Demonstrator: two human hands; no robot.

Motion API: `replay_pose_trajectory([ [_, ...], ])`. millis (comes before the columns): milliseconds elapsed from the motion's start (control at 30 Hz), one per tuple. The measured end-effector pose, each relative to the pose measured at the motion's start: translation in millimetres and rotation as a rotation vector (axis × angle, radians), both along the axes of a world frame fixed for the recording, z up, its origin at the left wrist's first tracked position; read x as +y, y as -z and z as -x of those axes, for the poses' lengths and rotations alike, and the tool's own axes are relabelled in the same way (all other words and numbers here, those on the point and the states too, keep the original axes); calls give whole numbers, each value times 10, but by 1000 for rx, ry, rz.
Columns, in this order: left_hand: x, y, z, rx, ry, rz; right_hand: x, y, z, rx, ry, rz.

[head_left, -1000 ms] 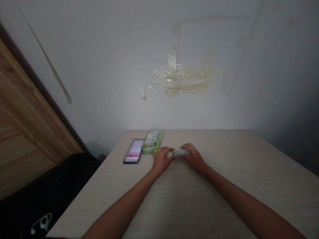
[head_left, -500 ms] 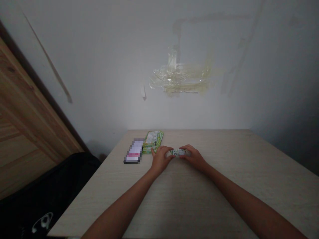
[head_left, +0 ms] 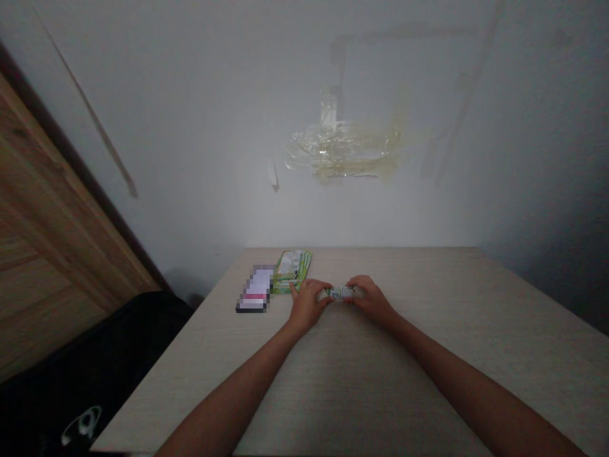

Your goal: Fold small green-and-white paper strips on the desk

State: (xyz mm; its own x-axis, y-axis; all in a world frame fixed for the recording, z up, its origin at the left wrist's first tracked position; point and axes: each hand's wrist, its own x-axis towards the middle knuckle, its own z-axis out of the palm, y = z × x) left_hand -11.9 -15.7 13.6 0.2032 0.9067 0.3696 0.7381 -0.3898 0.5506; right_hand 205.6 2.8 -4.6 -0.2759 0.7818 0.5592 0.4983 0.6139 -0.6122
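Note:
A small green-and-white printed packet (head_left: 339,292) spans the gap between my two hands, just above or on the table. My left hand (head_left: 307,306) pinches its left end with thumb and fingers. At the opposite end, my right hand (head_left: 374,302) grips it the same way. Fingers cover both ends, and the print is too small to read. Behind my left hand lies a pile of similar green-and-white packets (head_left: 294,265), partly hidden by that hand.
A phone (head_left: 255,289) with a blurred screen lies left of the pile. The pale wooden table (head_left: 428,355) meets a wall (head_left: 214,127) bearing peeling clear tape (head_left: 352,149). To the left are a black bag-like item (head_left: 133,343) and wooden boards (head_left: 47,222).
My right hand's fingers have shifted slightly along the packet, and a little less of it shows between my hands. My left hand stays nearly still.

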Motion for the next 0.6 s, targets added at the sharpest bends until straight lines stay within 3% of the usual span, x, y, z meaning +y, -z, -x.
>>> replay_pose_trajectory([
  [600,-22,-5,-20,33,11,16,40,49,-24,-94,-44,-43],
])
